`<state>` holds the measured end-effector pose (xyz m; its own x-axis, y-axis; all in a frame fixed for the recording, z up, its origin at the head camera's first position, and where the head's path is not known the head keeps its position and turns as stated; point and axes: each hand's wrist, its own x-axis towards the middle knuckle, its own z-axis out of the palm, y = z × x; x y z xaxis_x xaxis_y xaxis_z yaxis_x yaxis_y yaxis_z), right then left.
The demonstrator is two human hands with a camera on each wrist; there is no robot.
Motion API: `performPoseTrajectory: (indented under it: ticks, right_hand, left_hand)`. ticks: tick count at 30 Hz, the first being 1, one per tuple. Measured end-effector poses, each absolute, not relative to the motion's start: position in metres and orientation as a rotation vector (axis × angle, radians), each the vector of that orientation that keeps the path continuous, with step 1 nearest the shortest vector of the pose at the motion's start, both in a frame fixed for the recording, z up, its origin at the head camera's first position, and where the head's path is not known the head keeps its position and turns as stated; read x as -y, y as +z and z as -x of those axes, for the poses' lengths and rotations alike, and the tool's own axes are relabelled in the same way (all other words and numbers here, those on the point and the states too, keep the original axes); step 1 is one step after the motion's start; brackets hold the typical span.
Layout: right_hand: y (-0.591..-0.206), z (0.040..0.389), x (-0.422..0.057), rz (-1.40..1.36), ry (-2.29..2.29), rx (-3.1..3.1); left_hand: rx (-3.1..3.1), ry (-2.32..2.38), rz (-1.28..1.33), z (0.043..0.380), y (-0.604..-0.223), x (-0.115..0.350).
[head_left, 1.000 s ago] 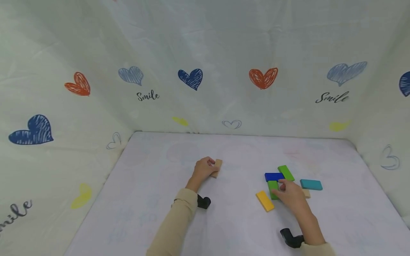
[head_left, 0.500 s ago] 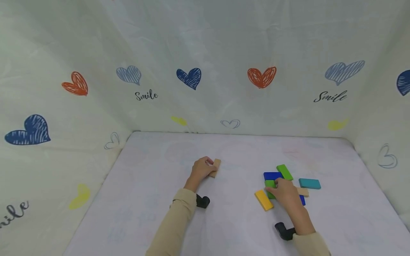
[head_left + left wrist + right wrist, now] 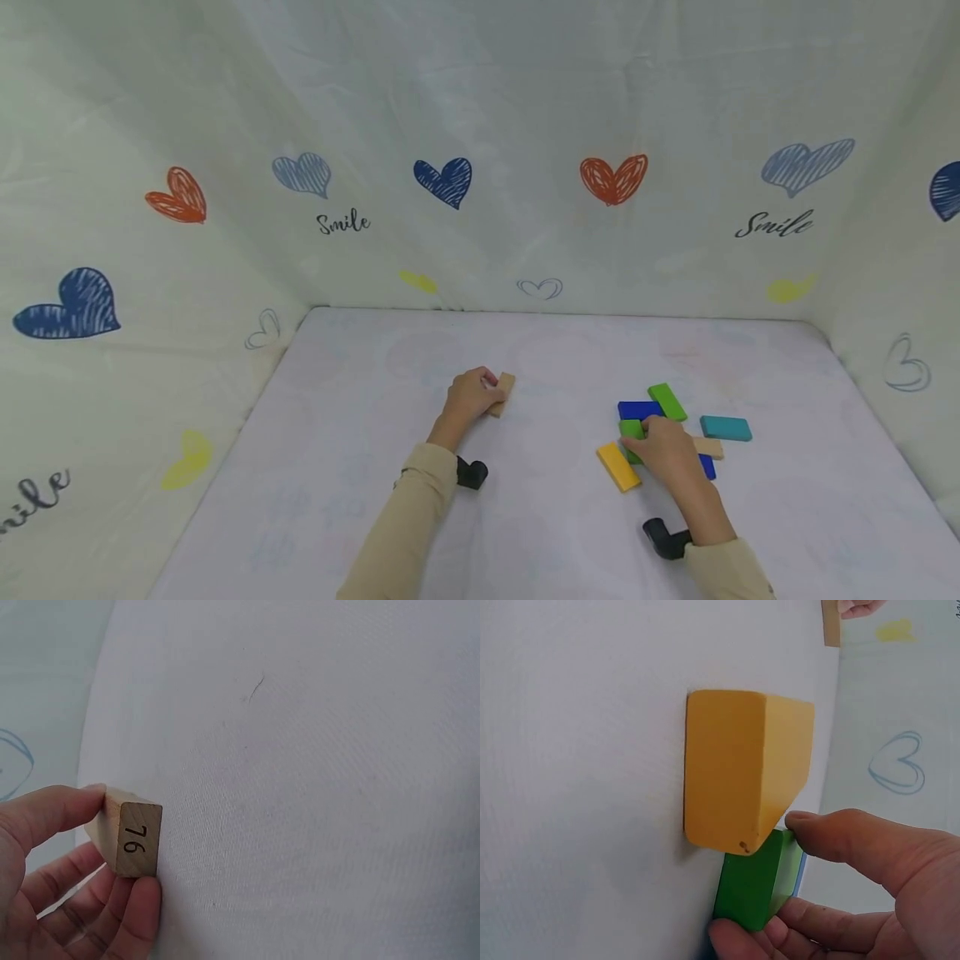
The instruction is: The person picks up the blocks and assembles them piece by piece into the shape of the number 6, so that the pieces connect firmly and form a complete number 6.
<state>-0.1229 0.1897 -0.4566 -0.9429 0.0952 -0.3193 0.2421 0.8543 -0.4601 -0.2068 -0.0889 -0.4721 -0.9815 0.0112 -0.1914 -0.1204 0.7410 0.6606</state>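
In the head view my left hand (image 3: 467, 400) holds a plain wooden block (image 3: 507, 385) on the white cloth, left of the other blocks. The left wrist view shows the thumb on one side of that block and the fingers under and beside it, the number 76 on its end (image 3: 139, 840). My right hand (image 3: 672, 457) pinches a green block (image 3: 751, 889) between thumb and fingers, low over the cloth. A yellow block (image 3: 618, 467) lies just left of that hand. Beyond the green block lies a blue block (image 3: 637, 410), close to it.
A second green block (image 3: 667, 402) lies behind the blue one. To the right are a teal block (image 3: 726, 428), another wooden block (image 3: 709, 448) and a second blue block (image 3: 707, 467), partly hidden by the right hand. A patterned curtain (image 3: 525, 242) rises behind the table.
My right hand has shifted left onto the green block, its fingers now around it. More of the wooden and second blue blocks shows behind it. The left hand has kept its hold, nearly still.
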Motion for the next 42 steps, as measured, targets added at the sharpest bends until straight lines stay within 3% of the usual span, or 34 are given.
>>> performPoseTrajectory:
  ticks: [19, 42]
  right_hand:
    - [-0.453, 0.122, -0.192, -0.245, -0.773, -2.751]
    - [-0.442, 0.146, -0.169, -0.213, -1.216, -2.746]
  left_hand:
    - [-2.802, 1.067, 0.096, 0.203, -0.470, 0.079]
    - [-2.646, 1.257, 0.190, 0.206, -0.477, 0.094]
